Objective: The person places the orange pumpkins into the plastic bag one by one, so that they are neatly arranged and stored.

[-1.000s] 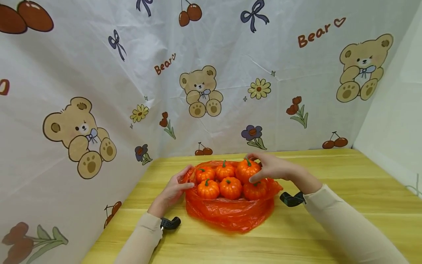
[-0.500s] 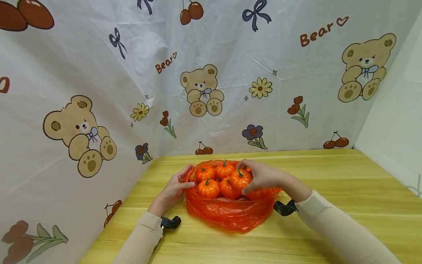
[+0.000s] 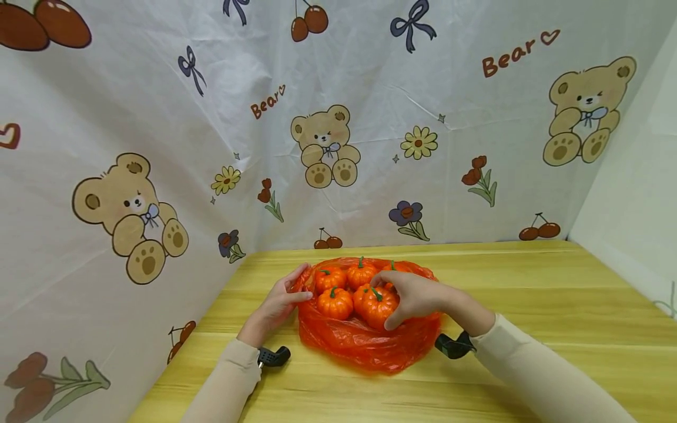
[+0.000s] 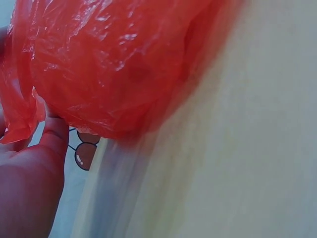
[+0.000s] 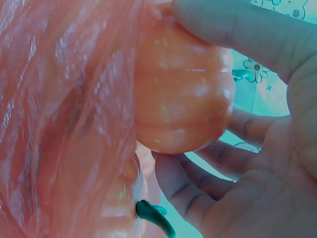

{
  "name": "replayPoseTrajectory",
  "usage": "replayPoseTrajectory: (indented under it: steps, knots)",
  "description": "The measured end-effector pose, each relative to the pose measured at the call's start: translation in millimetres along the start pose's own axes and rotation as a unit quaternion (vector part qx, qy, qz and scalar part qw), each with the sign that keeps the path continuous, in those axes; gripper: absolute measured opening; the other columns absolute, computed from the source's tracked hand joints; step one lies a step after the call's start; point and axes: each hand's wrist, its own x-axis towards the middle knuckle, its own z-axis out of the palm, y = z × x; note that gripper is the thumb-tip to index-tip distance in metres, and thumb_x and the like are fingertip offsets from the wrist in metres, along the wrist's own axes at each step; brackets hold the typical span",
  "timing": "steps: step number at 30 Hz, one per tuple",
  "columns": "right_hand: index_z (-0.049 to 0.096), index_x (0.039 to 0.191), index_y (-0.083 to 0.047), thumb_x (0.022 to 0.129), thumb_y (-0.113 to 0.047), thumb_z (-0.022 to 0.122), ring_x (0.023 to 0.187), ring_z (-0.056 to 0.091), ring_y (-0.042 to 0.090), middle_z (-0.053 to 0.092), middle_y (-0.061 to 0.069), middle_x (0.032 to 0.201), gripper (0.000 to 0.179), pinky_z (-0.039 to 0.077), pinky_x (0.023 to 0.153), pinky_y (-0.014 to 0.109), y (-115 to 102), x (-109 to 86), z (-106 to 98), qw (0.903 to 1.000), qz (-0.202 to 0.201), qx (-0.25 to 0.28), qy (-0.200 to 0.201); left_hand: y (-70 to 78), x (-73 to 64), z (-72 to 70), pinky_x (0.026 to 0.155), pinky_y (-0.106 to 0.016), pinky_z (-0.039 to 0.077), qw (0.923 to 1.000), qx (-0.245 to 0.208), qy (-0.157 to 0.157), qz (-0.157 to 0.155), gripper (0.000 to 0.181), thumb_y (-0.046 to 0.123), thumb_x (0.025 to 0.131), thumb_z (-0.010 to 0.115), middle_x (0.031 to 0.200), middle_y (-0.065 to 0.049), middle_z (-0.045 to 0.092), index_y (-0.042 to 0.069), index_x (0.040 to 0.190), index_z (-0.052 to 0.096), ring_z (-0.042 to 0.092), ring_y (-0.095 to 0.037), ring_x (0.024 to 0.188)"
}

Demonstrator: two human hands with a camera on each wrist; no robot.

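A thin red plastic bag [image 3: 365,349] stands on the table with its mouth spread, holding several small orange pumpkins with green stems. My left hand [image 3: 279,304] grips the bag's left rim, thumb inside the mouth; in the left wrist view the bag's film [image 4: 114,64] hangs beside the fingers. My right hand [image 3: 420,296] holds a pumpkin [image 3: 378,310] between thumb and fingers at the front of the mouth. That same pumpkin [image 5: 183,99] fills the right wrist view's middle. Another pumpkin [image 3: 335,303] lies to its left, others sit behind, partly hidden by the hand.
Pale yellow wood-grain table [image 3: 518,352] lies under the bag. A white cloth printed with bears [image 3: 328,223] hangs behind and along the left. Black wrist devices [image 3: 274,357] sit at both cuffs. A white wall [image 3: 634,205] borders the right.
My right hand has moved left and toward the bag's front, carrying the pumpkin from the back right of the mouth to its front. My left hand keeps its hold on the rim.
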Motion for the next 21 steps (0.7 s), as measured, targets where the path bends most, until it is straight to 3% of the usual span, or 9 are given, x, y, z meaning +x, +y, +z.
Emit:
replayPoseTrajectory:
  steps: [8,21]
  knots:
    - [0.06,0.131,-0.019,0.072,-0.027,0.092,0.113,0.056,0.02,0.06,-0.001,0.126,0.069,0.052,0.101,0.045,-4,-1.8,7,0.9991,-0.023,-0.019,-0.03,-0.1,-0.3,-0.4,0.124,-0.036,0.027,0.9999,0.003,-0.01,0.008,0.089,-0.006,0.093,0.06,0.175,-0.013,0.005,0.005,0.166,0.01,0.012,-0.034,0.161]
    - [0.058,0.135,-0.022,0.074,-0.033,0.091,0.118,0.058,0.018,0.062,-0.004,0.13,0.07,0.051,0.107,0.045,-6,-2.7,12,0.9986,0.001,-0.031,-0.043,-1.2,0.2,-3.1,0.124,-0.036,0.027,0.9999,-0.004,-0.01,0.007,0.089,-0.006,0.093,0.061,0.175,-0.013,0.004,0.005,0.166,0.01,0.01,-0.033,0.161]
